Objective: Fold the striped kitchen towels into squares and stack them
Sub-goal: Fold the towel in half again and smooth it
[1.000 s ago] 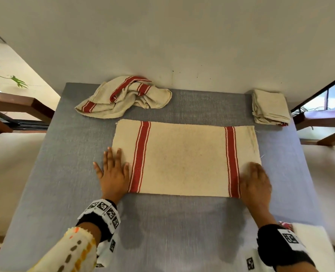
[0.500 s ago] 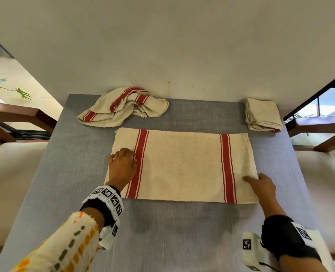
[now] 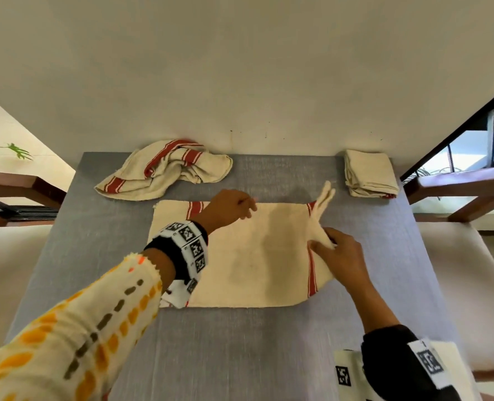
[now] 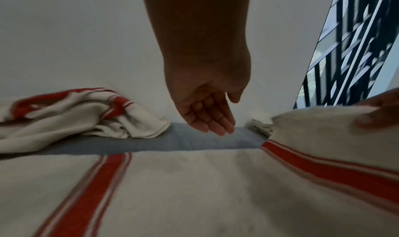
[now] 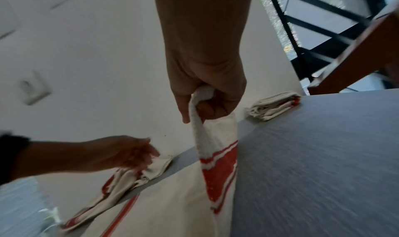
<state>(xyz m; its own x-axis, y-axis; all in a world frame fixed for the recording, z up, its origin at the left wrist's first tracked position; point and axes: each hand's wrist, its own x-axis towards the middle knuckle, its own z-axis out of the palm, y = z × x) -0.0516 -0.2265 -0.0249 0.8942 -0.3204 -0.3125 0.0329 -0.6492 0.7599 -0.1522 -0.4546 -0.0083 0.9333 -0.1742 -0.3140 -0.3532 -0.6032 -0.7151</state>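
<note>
A cream towel with red stripes [image 3: 248, 256] lies spread on the grey table [image 3: 240, 342]. My right hand [image 3: 331, 241] grips its right edge and lifts it off the table; in the right wrist view the fingers [image 5: 207, 109] curl round the bunched cloth [image 5: 215, 155]. My left hand [image 3: 240, 208] hovers above the towel's far edge with straight fingers [image 4: 213, 121], holding nothing. A crumpled striped towel [image 3: 164, 169] lies at the back left. A stack of folded towels [image 3: 370, 175] sits at the back right corner.
A white wall [image 3: 240, 68] rises right behind the table's far edge. Wooden chair arms stand on the left [image 3: 17, 183] and on the right [image 3: 456, 189] of the table. The near half of the table shows bare grey cloth.
My right hand has taken hold of the towel's right edge and raised it. My left hand has left the left stripe and moved up and right over the far edge.
</note>
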